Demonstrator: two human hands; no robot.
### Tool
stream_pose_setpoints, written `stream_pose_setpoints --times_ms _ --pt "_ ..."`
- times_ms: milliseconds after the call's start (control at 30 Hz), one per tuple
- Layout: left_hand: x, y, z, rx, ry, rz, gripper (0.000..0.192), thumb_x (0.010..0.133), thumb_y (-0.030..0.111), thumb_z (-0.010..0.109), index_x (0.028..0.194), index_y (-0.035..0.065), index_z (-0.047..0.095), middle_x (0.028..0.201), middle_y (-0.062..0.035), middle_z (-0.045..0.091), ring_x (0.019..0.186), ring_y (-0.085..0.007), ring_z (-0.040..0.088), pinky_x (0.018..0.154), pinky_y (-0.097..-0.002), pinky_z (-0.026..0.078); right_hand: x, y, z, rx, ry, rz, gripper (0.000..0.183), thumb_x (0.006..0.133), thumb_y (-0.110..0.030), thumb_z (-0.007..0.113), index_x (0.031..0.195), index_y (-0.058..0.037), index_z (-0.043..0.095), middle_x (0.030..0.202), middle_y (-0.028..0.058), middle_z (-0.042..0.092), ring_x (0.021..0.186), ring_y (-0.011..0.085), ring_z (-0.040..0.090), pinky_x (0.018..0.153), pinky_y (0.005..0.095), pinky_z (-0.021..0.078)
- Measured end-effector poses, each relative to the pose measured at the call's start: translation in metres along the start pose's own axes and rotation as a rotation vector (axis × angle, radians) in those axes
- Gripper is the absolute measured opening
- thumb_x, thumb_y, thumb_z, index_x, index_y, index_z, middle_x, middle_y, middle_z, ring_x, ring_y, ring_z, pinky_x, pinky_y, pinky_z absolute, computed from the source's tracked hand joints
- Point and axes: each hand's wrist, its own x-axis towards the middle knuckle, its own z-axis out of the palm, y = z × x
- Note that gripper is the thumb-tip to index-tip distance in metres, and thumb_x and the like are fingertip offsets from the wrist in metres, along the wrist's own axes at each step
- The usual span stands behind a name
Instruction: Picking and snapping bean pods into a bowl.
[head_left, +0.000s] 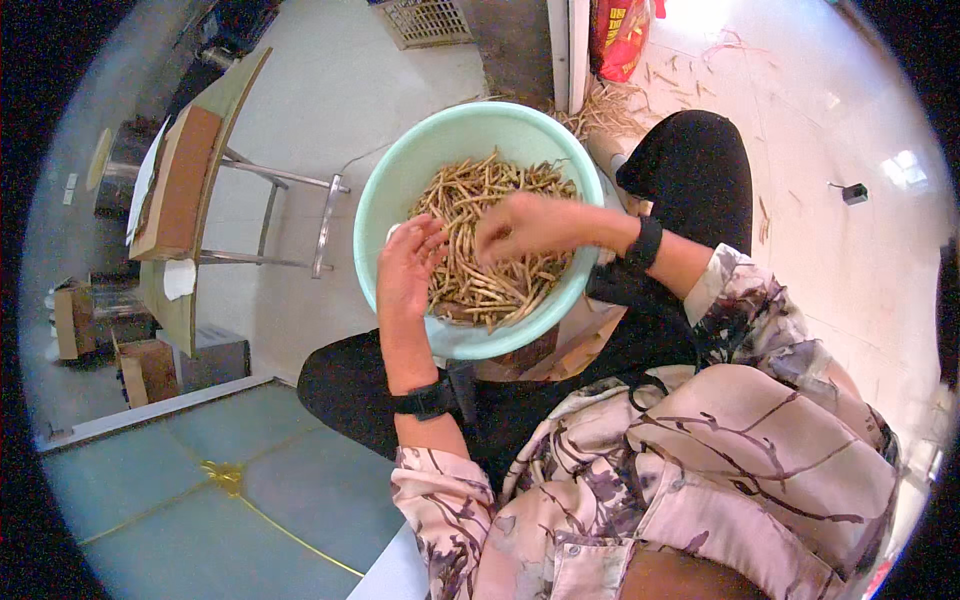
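Observation:
A pale green plastic basin (472, 118) stands before me between my knees, holding a heap of dry tan pods (487, 289) that look like bean pods. My left hand (411, 251) hovers at the basin's left side, fingers a little bent and apart, with nothing visible in them. A small white thing, partly hidden, shows behind it. Over the middle of the heap, my right hand (525, 229) is blurred, its fingers curled down. Whether it grips any pods cannot be made out. Both wrists wear black bands.
Loose pods (611, 109) lie on the floor beyond the basin, beside a red bag (622, 41). On the left is a table (232, 112) with metal legs, bearing a cardboard box (184, 180). A glass-like panel (300, 480) is at lower left; a small black object (853, 194) lies right.

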Motion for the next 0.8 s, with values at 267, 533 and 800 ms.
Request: stream_pose_setpoints --times_ms 267,533,800 --pt "-0.024 -0.012 0.045 0.217 -0.057 -0.096 0.023 0.083 0.017 0.041 0.096 -0.0004 0.051 0.084 -0.0096 0.059 0.076 -0.0178 0.058 0.066 -0.0281 0.046 0.015 0.012 -0.021 0.374 0.215 0.260 0.021 0.078 -0.019 0.053 0.089 -0.0022 0.059 0.074 -0.0015 0.057 0.064 0.0054 0.050 0.053 0.0179 0.0390" --pt "-0.024 -0.022 0.041 0.063 0.054 -0.114 0.023 0.082 0.019 0.047 0.098 0.0017 0.052 0.085 -0.0076 0.057 0.078 -0.0166 0.055 0.070 -0.0289 0.044 0.021 0.021 -0.018 0.240 0.232 0.017 0.027 0.077 -0.025 0.053 0.091 -0.0031 0.061 0.080 0.0013 0.059 0.071 0.0092 0.051 0.059 0.0229 0.0419" --pt "-0.017 -0.026 0.052 0.144 0.145 -0.062 0.011 0.076 0.009 0.056 0.086 0.0062 0.053 0.073 -0.0010 0.055 0.064 -0.0104 0.052 0.058 -0.0261 0.044 0.018 0.027 -0.009 0.501 0.262 -0.020 0.021 0.074 -0.020 0.058 0.082 -0.0010 0.061 0.067 0.0029 0.056 0.056 0.0069 0.048 0.048 0.0198 0.0374"
